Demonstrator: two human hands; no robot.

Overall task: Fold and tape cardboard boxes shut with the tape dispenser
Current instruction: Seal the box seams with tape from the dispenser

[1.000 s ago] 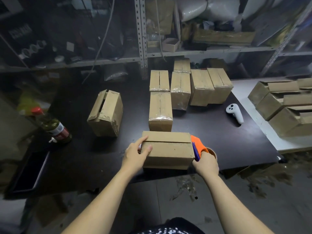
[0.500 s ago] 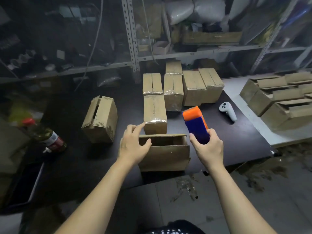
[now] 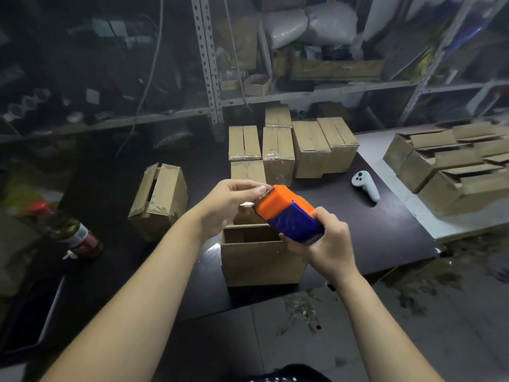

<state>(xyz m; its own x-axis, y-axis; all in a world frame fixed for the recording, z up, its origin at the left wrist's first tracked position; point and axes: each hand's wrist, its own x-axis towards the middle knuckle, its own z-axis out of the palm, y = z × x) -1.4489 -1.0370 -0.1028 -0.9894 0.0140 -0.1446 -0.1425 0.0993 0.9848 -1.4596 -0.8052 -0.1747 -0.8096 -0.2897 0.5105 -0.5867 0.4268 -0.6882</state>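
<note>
A small cardboard box stands at the near edge of the dark table with its top open. Above it, my right hand grips the orange and blue tape dispenser, its orange cutter end tilted up and to the left. My left hand is raised at that cutter end, thumb and fingers pinching the clear tape end by the blade.
Several taped boxes stand grouped at the back of the table. A part-open box sits to the left, a bottle lies further left, a white controller to the right. Untaped boxes fill a white table at right.
My left hand left the box and rose to the dispenser's cutter end. The right hand lifted the dispenser from beside the box to above it. The box's top flaps now stand open.
</note>
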